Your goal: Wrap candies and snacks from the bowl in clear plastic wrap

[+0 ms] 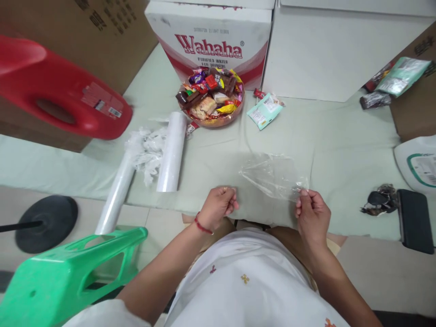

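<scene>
A clear plastic bag (272, 175) lies spread over the pale green tablecloth, crumpled along its edges. My right hand (312, 211) pinches its near right corner between thumb and fingers. To the left of the bag and apart from it, my left hand (220, 206) is closed with its fingers curled in; nothing shows sticking out of it. Further left stand out two white rolls of plastic bags: one roll (173, 152) lies wholly on the cloth, while the other roll (117, 193) reaches past the table's front edge. Crumpled clear plastic (148, 152) lies between them.
Behind are a bowl of wrapped sweets (213, 97), a mint-green packet (265, 111) and a Wahaha carton (211, 41). A red jug (61, 91) stands left. Keys (379, 200) and a black phone (414, 221) lie right, near a white bottle (418, 163). A green stool (68, 277) is below.
</scene>
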### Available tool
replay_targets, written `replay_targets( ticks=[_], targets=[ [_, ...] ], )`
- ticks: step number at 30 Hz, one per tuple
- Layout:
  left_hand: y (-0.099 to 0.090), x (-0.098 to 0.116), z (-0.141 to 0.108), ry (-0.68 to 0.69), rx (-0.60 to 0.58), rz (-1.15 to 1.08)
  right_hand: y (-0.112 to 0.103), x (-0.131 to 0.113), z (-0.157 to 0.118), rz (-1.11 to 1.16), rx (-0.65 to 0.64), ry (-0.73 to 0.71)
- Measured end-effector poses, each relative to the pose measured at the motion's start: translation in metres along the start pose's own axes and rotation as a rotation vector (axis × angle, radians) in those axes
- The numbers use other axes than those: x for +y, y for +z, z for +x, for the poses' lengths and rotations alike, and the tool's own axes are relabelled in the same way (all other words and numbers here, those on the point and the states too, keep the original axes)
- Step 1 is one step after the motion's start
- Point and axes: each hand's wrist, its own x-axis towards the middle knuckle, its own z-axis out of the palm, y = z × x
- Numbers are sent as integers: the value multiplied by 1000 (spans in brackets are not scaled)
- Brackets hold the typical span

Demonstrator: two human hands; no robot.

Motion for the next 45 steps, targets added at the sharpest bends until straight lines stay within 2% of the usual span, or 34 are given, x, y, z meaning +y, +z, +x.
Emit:
replay_targets(
  ticks=[3,5,7,11,13,15,21,26,29,32,35,37,38,40,42,44,45],
  targets=[
    [14,-1,-6,-87,-71,19,1,2,-5,-73,-24,-24],
    [29,1,-5,-88,-120,138,4,5,-11,-148,-65,-85],
    [42,6,0,24,-95,417,5,9,-16,-242,-91,-200],
    [55,12,6,294,87,928,2,17,-19,-491,-121,-555],
    [58,10,5,341,124,1101,0,19,-19,-596,-150,-721],
    [62,6,3,379,150,1257,0,20,-19,-654,-174,-819],
    [75,-4,10,423,243,1343,1,24,-21,-665,-214,-820],
    [77,0,26,487,252,1275,-2,32,-20,-638,-242,-760],
    [69,4,37,505,242,1077,-5,34,-23,-568,-220,-622],
    [58,9,43,496,251,572,-5,32,-29,-400,-159,-407],
    [48,12,37,346,212,-21,-2,27,-33,-194,-82,-226],
    [40,12,26,254,176,-239,1,22,-34,-85,-48,-130],
    [35,11,19,223,163,-280,3,20,-33,-56,-52,-77],
    [25,5,4,181,171,-288,3,14,-31,-67,-122,39],
    [14,-3,-8,169,211,-244,-2,8,-26,-176,-280,141],
    [3,-12,-16,149,240,-199,-12,0,-16,-312,-429,188],
    [-1,-16,-19,131,246,-182,-17,-4,-9,-373,-457,179]
  ],
)
